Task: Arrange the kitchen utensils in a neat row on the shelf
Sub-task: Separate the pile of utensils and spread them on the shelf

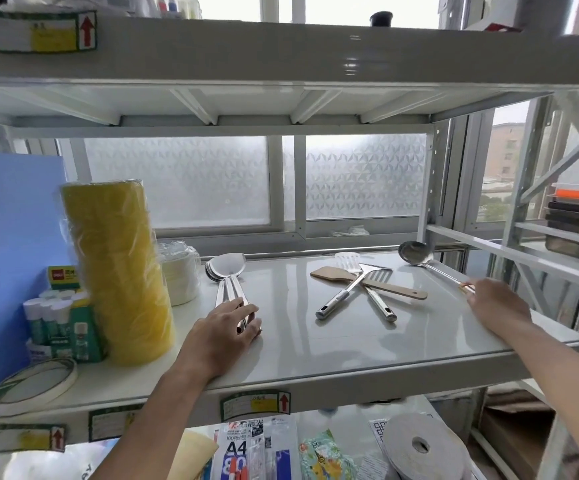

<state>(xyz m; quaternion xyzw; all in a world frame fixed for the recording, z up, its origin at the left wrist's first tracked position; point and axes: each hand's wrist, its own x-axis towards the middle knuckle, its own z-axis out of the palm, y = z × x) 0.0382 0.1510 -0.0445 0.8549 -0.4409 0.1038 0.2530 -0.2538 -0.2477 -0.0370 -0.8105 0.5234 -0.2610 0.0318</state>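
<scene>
On the white shelf, two or three steel spatulas lie stacked together at the middle left, heads toward the window. My left hand rests over their handle ends, fingers curled on them. A crossed pile sits at the middle right: a wooden spatula, a slotted steel turner and a white-headed slotted spatula. A steel ladle lies at the far right, bowl toward the window. My right hand pinches the end of the ladle's handle.
A tall stack of yellow tape rolls, glue sticks, a white tape roll, a blue board and a white stack in plastic wrap fill the shelf's left end. An upright post stands behind the ladle.
</scene>
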